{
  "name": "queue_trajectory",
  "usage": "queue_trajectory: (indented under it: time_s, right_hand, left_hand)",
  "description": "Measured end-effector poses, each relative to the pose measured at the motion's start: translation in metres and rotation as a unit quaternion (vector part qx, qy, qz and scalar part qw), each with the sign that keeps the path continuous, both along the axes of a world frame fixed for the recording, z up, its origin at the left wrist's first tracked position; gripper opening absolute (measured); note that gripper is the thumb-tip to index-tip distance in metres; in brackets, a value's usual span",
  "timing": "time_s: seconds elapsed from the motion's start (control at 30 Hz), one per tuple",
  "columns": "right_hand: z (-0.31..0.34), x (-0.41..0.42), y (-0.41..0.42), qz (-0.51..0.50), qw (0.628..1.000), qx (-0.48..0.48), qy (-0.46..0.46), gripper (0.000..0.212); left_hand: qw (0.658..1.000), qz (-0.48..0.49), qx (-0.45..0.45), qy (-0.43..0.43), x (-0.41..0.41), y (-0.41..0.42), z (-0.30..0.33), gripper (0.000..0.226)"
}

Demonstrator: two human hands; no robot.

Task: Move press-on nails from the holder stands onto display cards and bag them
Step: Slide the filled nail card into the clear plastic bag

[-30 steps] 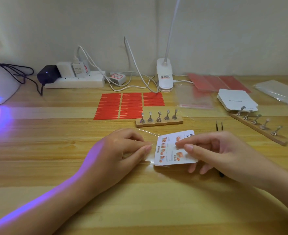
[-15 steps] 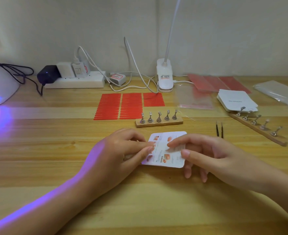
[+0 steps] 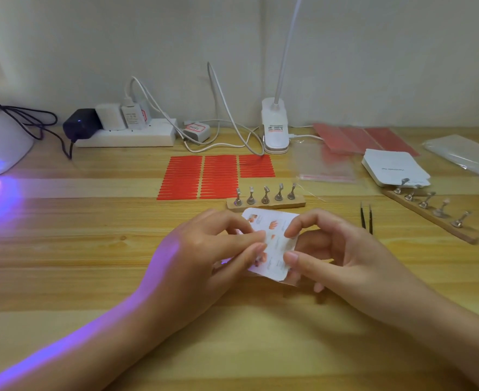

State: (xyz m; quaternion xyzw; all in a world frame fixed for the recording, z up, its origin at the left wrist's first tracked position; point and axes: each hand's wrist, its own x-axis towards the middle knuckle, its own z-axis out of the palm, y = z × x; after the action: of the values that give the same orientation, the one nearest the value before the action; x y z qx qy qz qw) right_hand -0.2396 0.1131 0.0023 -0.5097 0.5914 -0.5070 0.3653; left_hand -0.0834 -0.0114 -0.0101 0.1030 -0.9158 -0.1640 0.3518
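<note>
The card [image 3: 275, 244] sat between both hands just above the wooden table [image 3: 63, 249], its printed face up, its long axis running from the far-left corner toward the near-right corner, tilted slightly clockwise. The left hand [image 3: 204, 258] pinched its left edge between curled thumb and forefinger. The right hand [image 3: 325, 255] pinched the right edge, forefinger bent on top and thumb at the near corner. Just beyond the card stood a short wooden holder [image 3: 266, 201] with five metal stands. Red sticker sheets [image 3: 201, 176] lay behind that. Tweezers [image 3: 366, 218] lay to the right, pointing away, beside a longer holder strip [image 3: 430, 213], a stack of cards [image 3: 393, 167] and clear bags [image 3: 325, 165].
</note>
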Motion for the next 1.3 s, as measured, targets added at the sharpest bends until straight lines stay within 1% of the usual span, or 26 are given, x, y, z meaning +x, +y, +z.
queue_trajectory:
  time_s: [0.13, 0.27, 0.33, 0.37, 0.4, 0.43, 0.47, 0.5, 0.53, 0.57, 0.6, 0.63, 0.67, 0.7, 0.77, 0.87, 0.97, 1.03, 1.13, 1.23, 1.3]
  right_hand:
    - [-0.004, 0.002, -0.001, -0.014, 0.999, -0.012, -0.026, 0.014]
    - [-0.005, 0.005, -0.002, -0.032, 0.999, -0.020, -0.018, 0.023]
    - [-0.005, 0.004, -0.002, -0.052, 0.998, -0.020, -0.009, 0.020]
    - [-0.004, 0.003, -0.001, -0.063, 0.998, -0.017, -0.013, 0.018]
    - [-0.002, 0.001, -0.001, -0.071, 0.997, -0.013, -0.018, 0.017]
    - [0.000, 0.000, 0.000, -0.077, 0.997, -0.009, -0.021, 0.017]
    - [0.002, -0.001, 0.001, -0.082, 0.996, -0.009, -0.023, 0.017]
    - [0.005, -0.002, 0.002, -0.086, 0.996, -0.013, -0.028, 0.016]
    - [0.007, -0.002, 0.003, -0.085, 0.995, -0.019, -0.037, 0.015]
    - [0.010, -0.003, 0.004, -0.081, 0.995, -0.023, -0.044, 0.015]
    - [0.013, -0.003, 0.004, -0.074, 0.996, -0.024, -0.048, 0.017]
    - [0.014, -0.004, 0.005, -0.064, 0.996, -0.023, -0.052, 0.021]
    - [0.015, -0.005, 0.004, -0.054, 0.997, -0.021, -0.055, 0.024]
    - [0.016, -0.005, 0.004, -0.045, 0.997, -0.020, -0.057, 0.025]
    - [0.016, -0.006, 0.004, -0.032, 0.998, -0.016, -0.050, 0.026]
    - [0.014, -0.007, 0.003, -0.038, 0.999, -0.007, -0.018, 0.030]
    - [0.013, -0.007, 0.000, -0.058, 0.998, 0.003, -0.004, 0.035]
    - [0.013, -0.007, -0.001, -0.077, 0.997, 0.004, -0.013, 0.036]
    - [0.013, -0.006, -0.002, -0.115, 0.993, -0.010, -0.038, 0.026]
    - [0.012, -0.004, -0.002, -0.125, 0.991, -0.029, -0.025, 0.014]
    - [0.012, -0.001, -0.002, -0.113, 0.993, -0.040, -0.002, 0.015]
  left_hand:
    - [1.000, 0.006, -0.003, 0.015, -0.001, 0.001, 0.000, 0.028]
    - [1.000, -0.013, 0.007, 0.010, -0.002, 0.004, 0.000, 0.031]
    - [0.999, -0.023, 0.036, 0.017, -0.002, 0.003, 0.001, 0.032]
    - [0.998, -0.013, 0.056, 0.028, -0.002, 0.000, 0.002, 0.033]
    - [0.995, 0.006, 0.086, 0.041, -0.002, -0.003, 0.003, 0.036]
    - [0.988, 0.028, 0.141, 0.055, -0.002, -0.007, 0.004, 0.041]
    - [0.971, 0.047, 0.225, 0.067, -0.002, -0.010, 0.005, 0.047]
    - [0.940, 0.058, 0.328, 0.076, -0.003, -0.012, 0.007, 0.054]
    - [0.897, 0.057, 0.431, 0.081, -0.004, -0.015, 0.007, 0.059]
    - [0.846, 0.041, 0.524, 0.085, -0.005, -0.016, 0.008, 0.063]
    - [0.797, 0.016, 0.597, 0.085, -0.005, -0.017, 0.009, 0.069]
    - [0.753, -0.016, 0.652, 0.081, -0.004, -0.017, 0.010, 0.070]
    - [0.721, -0.048, 0.688, 0.069, -0.003, -0.017, 0.011, 0.069]
    - [0.703, -0.074, 0.706, 0.048, -0.002, -0.015, 0.013, 0.065]
    - [0.694, -0.095, 0.714, 0.010, 0.000, -0.013, 0.014, 0.050]
    - [0.682, -0.089, 0.726, 0.000, 0.000, -0.013, 0.012, 0.038]
    - [0.677, -0.099, 0.729, -0.006, 0.000, -0.011, 0.011, 0.033]
    - [0.672, -0.106, 0.733, -0.003, -0.001, -0.009, 0.011, 0.034]
    - [0.664, -0.113, 0.739, 0.013, -0.002, -0.007, 0.012, 0.035]
    - [0.671, -0.108, 0.734, 0.016, -0.003, -0.005, 0.013, 0.035]
    - [0.687, -0.094, 0.720, 0.004, -0.003, -0.004, 0.012, 0.035]
